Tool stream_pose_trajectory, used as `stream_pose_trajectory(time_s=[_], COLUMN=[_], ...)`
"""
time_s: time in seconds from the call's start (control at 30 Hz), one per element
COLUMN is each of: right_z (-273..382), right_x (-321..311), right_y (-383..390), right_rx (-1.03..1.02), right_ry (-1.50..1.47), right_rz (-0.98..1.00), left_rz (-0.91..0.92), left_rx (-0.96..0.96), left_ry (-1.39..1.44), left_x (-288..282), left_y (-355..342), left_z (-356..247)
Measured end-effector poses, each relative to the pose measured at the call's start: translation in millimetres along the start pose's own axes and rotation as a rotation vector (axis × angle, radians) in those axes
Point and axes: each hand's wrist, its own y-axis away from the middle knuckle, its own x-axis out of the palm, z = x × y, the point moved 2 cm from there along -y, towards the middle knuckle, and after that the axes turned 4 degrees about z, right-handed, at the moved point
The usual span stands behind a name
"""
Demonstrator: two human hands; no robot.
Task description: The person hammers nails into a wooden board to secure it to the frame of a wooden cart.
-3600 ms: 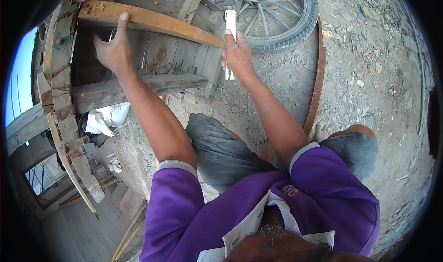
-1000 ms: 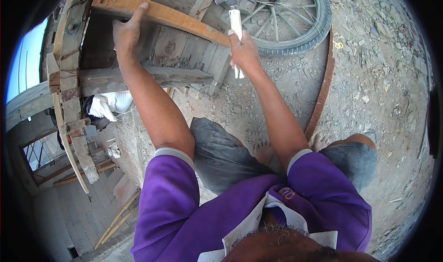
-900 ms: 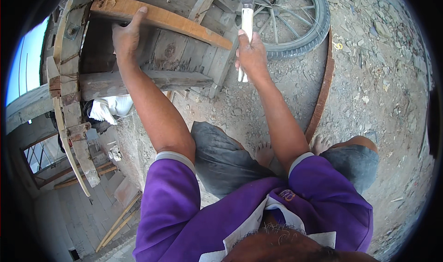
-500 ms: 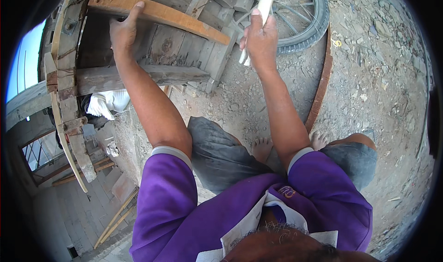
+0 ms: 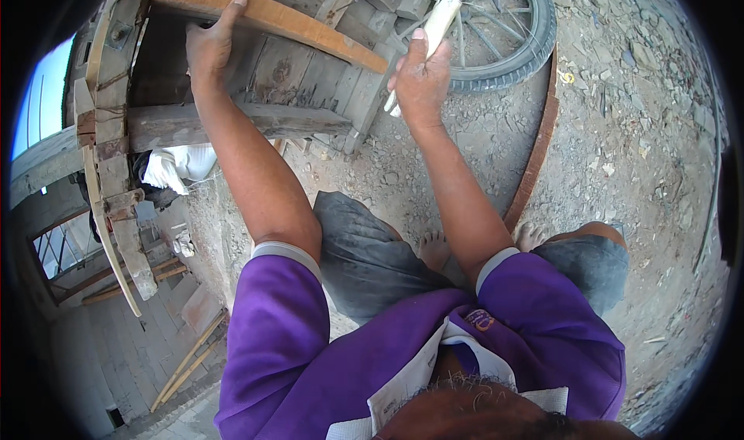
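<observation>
A reddish-brown wooden plank (image 5: 298, 27) lies slantwise across the old timber frame at the upper left. My left hand (image 5: 211, 51) grips its near edge, thumb over the top and fingers hidden beneath. Wrapped around the pale handle of a claw hammer (image 5: 442, 20) is my right hand (image 5: 422, 83), raised just right of the plank's end. The hammer's dark curved head shows at the top, and the pale handle's lower end sticks out below my fist.
A spoked wheel (image 5: 496, 72) with a black tyre lies behind the hammer. Weathered beams (image 5: 240, 124) cross under my left forearm. A curved reddish strip (image 5: 535, 145) lies on rubble-strewn ground. White cloth (image 5: 182, 165) and thin sticks (image 5: 190, 358) are at the left.
My right hand has moved a little left and down with the hammer, so more of the hammer's head shows. My left hand stays on the plank.
</observation>
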Motion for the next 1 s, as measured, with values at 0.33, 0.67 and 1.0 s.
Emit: stream_pose_trajectory(time_s=[0.33, 0.67, 1.0], right_z=[40, 13, 12], right_x=[-22, -14, -17], right_y=[-18, -2, -20], right_rx=[-0.028, 0.186, 0.126], right_ry=[-0.175, 0.059, 0.107], right_rz=[-0.014, 0.224, 0.191], left_rz=[-0.017, -0.007, -0.001], left_rx=[-0.006, 0.056, -0.006], left_ry=[0.009, 0.110, 0.059], left_x=[2, 2, 6], left_y=[12, 22, 16], left_z=[-10, -28, -22])
